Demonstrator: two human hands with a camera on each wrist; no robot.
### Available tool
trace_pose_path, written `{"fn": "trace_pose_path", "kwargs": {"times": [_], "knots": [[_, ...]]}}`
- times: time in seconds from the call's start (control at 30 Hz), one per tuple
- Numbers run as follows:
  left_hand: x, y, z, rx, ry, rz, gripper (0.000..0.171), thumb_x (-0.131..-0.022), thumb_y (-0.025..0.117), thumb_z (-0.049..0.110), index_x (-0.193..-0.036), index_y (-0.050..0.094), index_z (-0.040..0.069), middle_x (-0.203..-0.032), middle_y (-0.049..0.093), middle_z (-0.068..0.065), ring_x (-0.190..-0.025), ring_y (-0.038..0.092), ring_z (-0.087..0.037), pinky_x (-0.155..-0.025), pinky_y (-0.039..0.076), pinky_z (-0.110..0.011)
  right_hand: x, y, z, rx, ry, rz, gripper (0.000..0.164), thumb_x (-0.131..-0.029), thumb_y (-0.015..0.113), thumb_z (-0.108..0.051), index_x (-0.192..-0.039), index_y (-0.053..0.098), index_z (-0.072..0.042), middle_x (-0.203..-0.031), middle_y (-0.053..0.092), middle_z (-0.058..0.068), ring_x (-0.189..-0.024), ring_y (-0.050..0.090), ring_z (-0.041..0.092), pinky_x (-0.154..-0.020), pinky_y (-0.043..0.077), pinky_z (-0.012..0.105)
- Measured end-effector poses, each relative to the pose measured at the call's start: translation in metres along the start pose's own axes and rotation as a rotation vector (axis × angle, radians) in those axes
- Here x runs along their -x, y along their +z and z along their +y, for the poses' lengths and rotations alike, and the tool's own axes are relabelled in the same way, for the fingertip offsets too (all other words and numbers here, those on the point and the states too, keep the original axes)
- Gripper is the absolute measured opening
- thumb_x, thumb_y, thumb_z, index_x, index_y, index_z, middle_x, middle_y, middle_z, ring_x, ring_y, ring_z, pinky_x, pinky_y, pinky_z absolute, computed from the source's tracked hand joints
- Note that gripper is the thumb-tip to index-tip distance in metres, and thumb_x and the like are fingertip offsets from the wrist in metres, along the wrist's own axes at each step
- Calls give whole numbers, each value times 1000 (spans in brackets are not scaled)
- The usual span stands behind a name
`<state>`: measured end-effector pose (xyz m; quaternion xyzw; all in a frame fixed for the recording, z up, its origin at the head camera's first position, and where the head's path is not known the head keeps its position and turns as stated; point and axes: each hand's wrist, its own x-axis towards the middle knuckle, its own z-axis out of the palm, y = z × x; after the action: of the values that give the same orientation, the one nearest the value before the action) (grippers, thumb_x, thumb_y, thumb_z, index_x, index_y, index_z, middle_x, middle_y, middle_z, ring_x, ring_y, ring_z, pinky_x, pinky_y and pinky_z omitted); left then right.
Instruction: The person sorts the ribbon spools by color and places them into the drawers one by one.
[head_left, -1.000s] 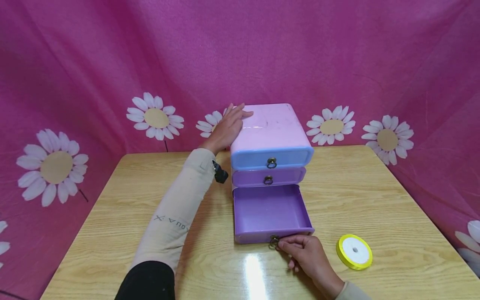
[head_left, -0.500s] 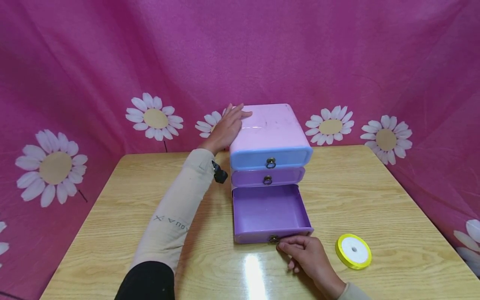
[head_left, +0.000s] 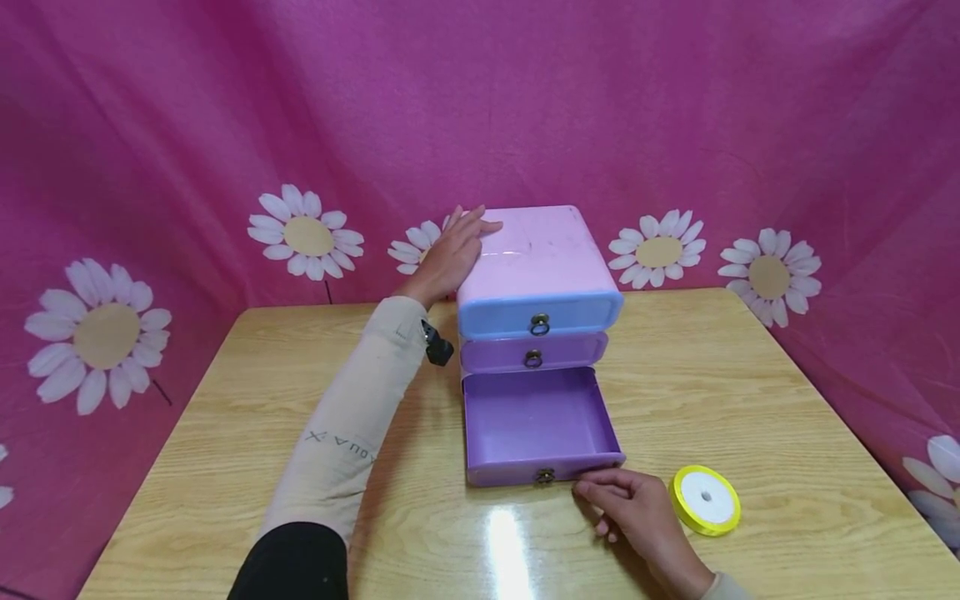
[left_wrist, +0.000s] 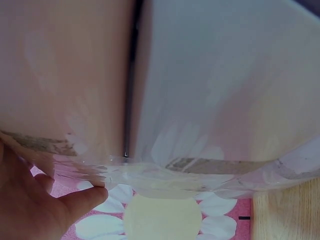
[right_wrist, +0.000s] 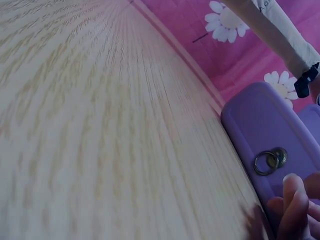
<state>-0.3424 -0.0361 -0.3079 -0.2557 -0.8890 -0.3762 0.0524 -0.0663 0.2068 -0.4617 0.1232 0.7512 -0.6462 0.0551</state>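
A small chest of drawers (head_left: 540,258) with a pink top stands on the table, its bottom purple drawer (head_left: 542,417) pulled out and bare inside. My left hand (head_left: 450,257) rests on the chest's top left edge, fingers spread; in the left wrist view its fingers (left_wrist: 82,200) lie along the edge. Just right of the drawer's ring handle (head_left: 545,476) is my right hand (head_left: 633,512), fingers loosely bent and holding nothing. The ring handle (right_wrist: 267,162) hangs free of the fingertips in the right wrist view. A yellow ribbon spool (head_left: 706,500) lies beside that hand.
The middle purple drawer (head_left: 534,353) sticks out slightly below the blue top drawer (head_left: 540,315). Behind the wooden table (head_left: 300,367) hangs a pink cloth (head_left: 480,100) with daisies on it.
The right hand has let go of the bottom drawer's ring handle and shifted a little to the right. The left hand and the pulled-out drawer stay in place.
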Motion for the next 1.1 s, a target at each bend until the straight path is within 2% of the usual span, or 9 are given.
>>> {"fn": "trace_pose_path", "kwargs": {"times": [0.43,0.57,0.7,0.8,0.9,1.0,1.1], "knots": [[0,1,1,8,0,-6,48,-98,30,31,-142,50,27,-160,18,8,-148,-5,-13,-118,0,-48,7,-28,-5,27,-55,87,33,-82,76,-17,-107,68,3,-89,74,12,-51,60,15,-48,52,28],[-1,1,0,2,9,-4,48,-99,29,31,-142,50,26,-160,19,7,-148,-5,-14,-118,0,-48,10,-38,-5,48,-96,113,34,-83,76,-18,-109,68,3,-91,73,13,-65,67,16,-58,57,30],[0,1,0,8,7,-2,49,-98,30,30,-142,50,26,-160,19,7,-148,-4,-14,-118,0,-49,12,-51,-6,115,-173,145,36,-86,73,-22,-113,68,1,-101,72,14,-84,71,16,-69,58,30],[0,2,0,16,3,1,49,-97,30,29,-141,51,26,-160,19,6,-148,-4,-14,-118,1,-49,14,-63,-9,254,-209,179,39,-86,72,-29,-116,68,-4,-110,70,12,-89,68,9,-73,55,22],[0,2,0,17,7,4,49,-97,29,28,-141,51,25,-160,20,5,-148,-3,-15,-118,1,-48,16,-74,-12,443,-252,209,43,-85,73,-34,-121,67,-12,-112,69,12,-92,67,11,-72,52,18],[0,2,0,20,9,7,48,-98,29,28,-141,51,25,-160,20,5,-148,-4,-15,-118,1,-48,16,-84,-13,631,-342,234,50,-82,77,-36,-126,63,-16,-117,66,15,-100,64,23,-77,51,29],[-1,1,1,16,6,7,48,-98,29,28,-141,51,25,-160,20,6,-148,-4,-13,-118,1,-48,15,-92,-13,739,-411,219,61,-78,80,-35,-131,58,-14,-124,61,20,-108,58,35,-82,46,48]]}}
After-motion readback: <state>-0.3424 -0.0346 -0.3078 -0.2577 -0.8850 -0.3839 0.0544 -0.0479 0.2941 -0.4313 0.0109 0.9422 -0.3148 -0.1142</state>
